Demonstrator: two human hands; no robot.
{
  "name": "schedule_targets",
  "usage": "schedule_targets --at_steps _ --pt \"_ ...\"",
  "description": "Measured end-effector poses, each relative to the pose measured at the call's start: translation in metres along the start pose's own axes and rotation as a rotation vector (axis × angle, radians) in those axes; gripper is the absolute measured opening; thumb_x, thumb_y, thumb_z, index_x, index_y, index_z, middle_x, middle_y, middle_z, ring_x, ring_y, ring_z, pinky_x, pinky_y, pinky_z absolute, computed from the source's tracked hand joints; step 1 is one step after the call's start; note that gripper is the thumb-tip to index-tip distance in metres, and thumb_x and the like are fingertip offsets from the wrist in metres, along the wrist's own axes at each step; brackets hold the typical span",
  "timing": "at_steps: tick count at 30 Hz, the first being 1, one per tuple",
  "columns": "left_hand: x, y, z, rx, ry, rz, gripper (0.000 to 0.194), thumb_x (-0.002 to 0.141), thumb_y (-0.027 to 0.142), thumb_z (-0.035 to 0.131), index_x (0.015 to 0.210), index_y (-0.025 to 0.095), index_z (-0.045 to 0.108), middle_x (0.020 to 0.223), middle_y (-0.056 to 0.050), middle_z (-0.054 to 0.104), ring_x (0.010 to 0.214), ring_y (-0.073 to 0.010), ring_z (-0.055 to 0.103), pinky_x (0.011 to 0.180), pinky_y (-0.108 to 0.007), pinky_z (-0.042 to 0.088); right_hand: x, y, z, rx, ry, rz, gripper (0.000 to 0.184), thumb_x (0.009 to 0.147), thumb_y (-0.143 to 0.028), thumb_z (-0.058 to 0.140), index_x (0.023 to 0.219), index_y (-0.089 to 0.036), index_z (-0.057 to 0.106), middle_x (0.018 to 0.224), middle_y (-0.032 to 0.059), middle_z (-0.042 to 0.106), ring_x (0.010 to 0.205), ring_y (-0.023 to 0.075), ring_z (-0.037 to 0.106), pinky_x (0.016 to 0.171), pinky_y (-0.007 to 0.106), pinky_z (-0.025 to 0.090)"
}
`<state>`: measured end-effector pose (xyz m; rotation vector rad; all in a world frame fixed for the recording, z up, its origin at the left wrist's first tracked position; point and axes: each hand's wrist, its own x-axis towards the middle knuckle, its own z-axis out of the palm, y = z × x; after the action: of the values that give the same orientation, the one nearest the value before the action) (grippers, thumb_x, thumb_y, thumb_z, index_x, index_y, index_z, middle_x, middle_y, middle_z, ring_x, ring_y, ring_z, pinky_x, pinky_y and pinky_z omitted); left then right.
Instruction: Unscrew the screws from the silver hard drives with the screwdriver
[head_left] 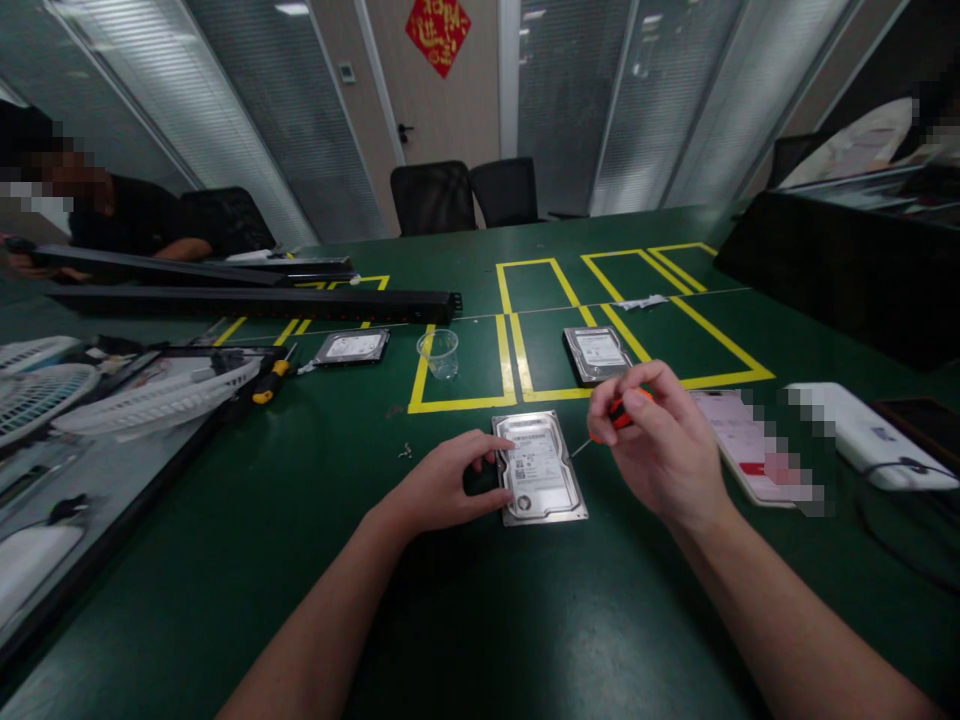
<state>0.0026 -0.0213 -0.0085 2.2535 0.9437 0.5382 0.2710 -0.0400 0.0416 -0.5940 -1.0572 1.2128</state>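
We have the hard disk drive [544,468] label-up on the green table [465,630] between our hands, long axis pointing away from us; our left hand [439,482], nearer, rests open on its left edge; our right hand [664,440] grips a screwdriver [621,410], tip by the right edge

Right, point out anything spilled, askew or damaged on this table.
Small metallic bits, probably screws, lie scattered loose on the green table, left of the hard drive that the left hand touches, not in the clear plastic cup. Nothing looks plainly damaged.
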Motion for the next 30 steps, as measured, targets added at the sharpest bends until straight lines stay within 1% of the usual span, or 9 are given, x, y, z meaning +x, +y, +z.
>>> schedule_targets --at_steps 5,10,14,17,19,24,27,29,30 --pt "-0.0001 0.0007 -0.0003 -0.001 -0.003 -0.003 0.056 0.092 0.038 0.08 0.142 0.025 0.06 0.118 -0.008 0.067 0.094 -0.0218 0.061 0.082 -0.037 0.052 0.0005 -0.0004 -0.0017 -0.028 -0.009 -0.025 0.028 0.102 -0.041 0.055 0.096 -0.021 0.075 0.08 0.0044 0.065 0.068 0.0177 0.054 0.065 0.034 0.043" --pt "-0.0005 0.001 -0.0008 -0.005 -0.001 -0.008 0.056 0.091 0.037 0.081 0.143 0.026 0.061 0.118 -0.007 0.067 0.095 -0.0216 0.062 0.082 -0.036 0.052 0.0012 -0.0009 -0.0032 -0.033 0.02 -0.026 0.007 0.09 -0.027 0.072 0.086 -0.023 0.067 0.088 0.0029 0.069 0.074 0.0179 0.061 0.066 0.032 0.046" --pt "-0.0007 -0.0001 0.0 -0.008 0.0 -0.002 0.057 0.091 0.037 0.081 0.143 0.025 0.061 0.118 -0.007 0.067 0.095 -0.0216 0.061 0.082 -0.036 0.052 0.0 -0.0016 -0.001 0.003 -0.003 0.009 0.005 0.093 -0.029 0.069 0.093 -0.025 0.066 0.086 0.0018 0.07 0.062 0.0144 0.055 0.061 0.031 0.041" --pt "-0.0006 -0.0006 0.0004 -0.011 0.001 0.002 0.056 0.091 0.036 0.081 0.142 0.025 0.06 0.118 -0.007 0.067 0.095 -0.0215 0.061 0.083 -0.036 0.052 0.0003 -0.0026 -0.0004 0.004 -0.018 -0.013 0.024 0.099 -0.039 0.057 0.095 -0.021 0.073 0.081 0.005 0.067 0.063 0.0157 0.052 0.063 0.033 0.042" --pt "-0.0006 -0.0004 0.0003 -0.008 0.0 -0.001 0.056 0.091 0.036 0.081 0.142 0.025 0.061 0.118 -0.007 0.067 0.095 -0.0215 0.061 0.083 -0.036 0.051 0.0011 -0.0033 -0.001 -0.005 -0.018 -0.021 0.03 0.098 -0.04 0.054 0.09 -0.019 0.075 0.081 0.0058 0.064 0.066 0.0167 0.053 0.064 0.034 0.043" --pt "-0.0006 0.0004 -0.0003 -0.005 -0.002 -0.007 0.055 0.092 0.038 0.08 0.142 0.025 0.061 0.117 -0.007 0.067 0.095 -0.0218 0.061 0.082 -0.036 0.051 0.001 -0.003 -0.0026 -0.021 0.013 -0.024 0.006 0.09 -0.027 0.069 0.086 -0.023 0.065 0.091 0.0035 0.069 0.072 0.0175 0.061 0.065 0.033 0.045" --pt "-0.0007 0.0001 -0.0003 -0.003 -0.003 -0.011 0.056 0.091 0.038 0.081 0.142 0.026 0.061 0.118 -0.007 0.067 0.094 -0.0217 0.061 0.082 -0.036 0.052 -0.0005 -0.0024 -0.0018 -0.011 0.01 -0.002 0.011 0.09 -0.026 0.072 0.09 -0.026 0.061 0.091 0.0014 0.071 0.062 0.0143 0.055 0.06 0.031 0.041" --pt "-0.0007 -0.0003 -0.0003 -0.004 -0.003 -0.011 0.056 0.091 0.038 0.081 0.142 0.026 0.06 0.118 -0.007 0.067 0.095 -0.0219 0.061 0.082 -0.036 0.052 -0.0008 -0.0027 -0.0011 -0.018 0.01 0.004 0.01 0.095 -0.035 0.067 0.093 -0.026 0.064 0.088 0.0026 0.069 0.061 0.0149 0.05 0.061 0.033 0.041" --pt "-0.0006 -0.0004 -0.0003 -0.005 -0.005 -0.008 0.057 0.091 0.038 0.081 0.143 0.026 0.06 0.119 -0.007 0.067 0.095 -0.022 0.061 0.082 -0.036 0.052 -0.0006 -0.003 -0.001 -0.025 0.013 -0.004 0.016 0.097 -0.04 0.063 0.093 -0.025 0.067 0.087 0.0038 0.068 0.062 0.0161 0.05 0.062 0.034 0.042"
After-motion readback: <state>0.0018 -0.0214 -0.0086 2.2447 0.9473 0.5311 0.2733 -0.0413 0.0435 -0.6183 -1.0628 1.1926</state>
